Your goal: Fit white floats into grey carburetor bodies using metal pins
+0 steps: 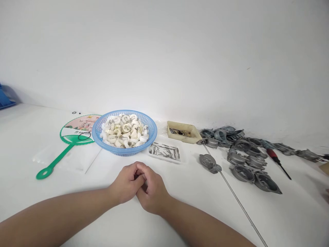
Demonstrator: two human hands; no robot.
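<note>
My left hand (125, 183) and my right hand (151, 191) are clasped together on the white table, fingers folded over each other, with nothing held. Just beyond them stands a blue plastic basket (123, 151) heaped with white ring-shaped parts (123, 132) fitted with small metal pieces. A small white tray (164, 152) of slim metal pins lies nearest my right hand, without touching it. Neither hand touches any of these things.
A green-handled hand fan (77, 132) lies left, with a black rubber ring (84, 136) on it. A beige tray (183, 132) stands behind the pins. Several grey cast-metal housings (243, 174) and a red-handled screwdriver (272, 154) lie right. A thin metal line (238, 200) crosses the table.
</note>
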